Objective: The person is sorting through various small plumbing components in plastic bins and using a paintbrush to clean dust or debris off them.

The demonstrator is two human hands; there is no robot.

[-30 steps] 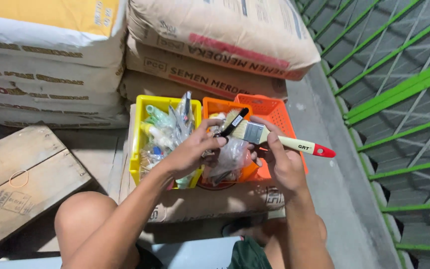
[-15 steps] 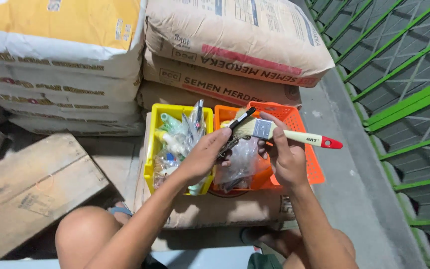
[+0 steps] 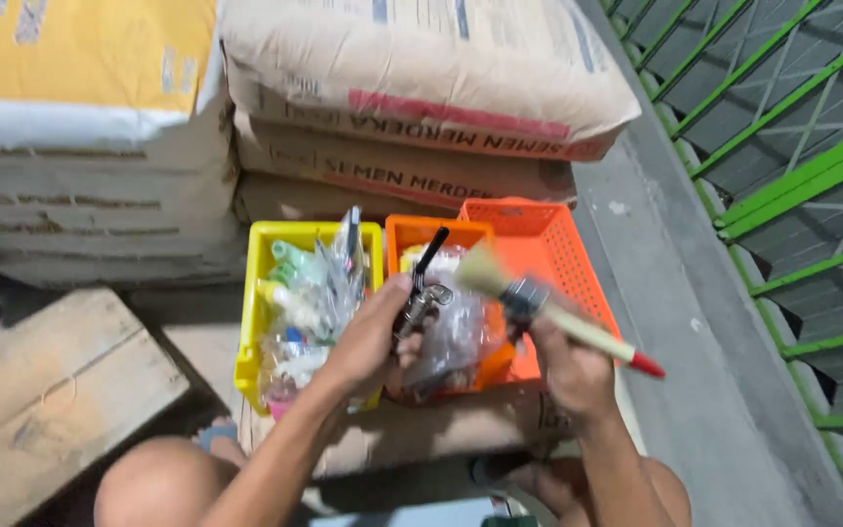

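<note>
Behind the orange basket (image 3: 548, 244), stacked cement sacks (image 3: 412, 88) are seen; a yellow basket (image 3: 256, 293) of bagged fittings stands just left of it. Over the orange basket, a paintbrush (image 3: 539, 307) is clamped in the right hand (image 3: 563, 361), and a small metal tool with a black handle (image 3: 421, 283) is gripped by the left hand (image 3: 368, 337). Neither item is judged to have been put down yet; both remain to be placed.

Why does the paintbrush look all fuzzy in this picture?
In the head view, the paintbrush in the right hand is smeared by motion blur, bristles most of all; the left hand and its black-handled tool are softer too, and the sacks behind also look slightly blurred.
</note>
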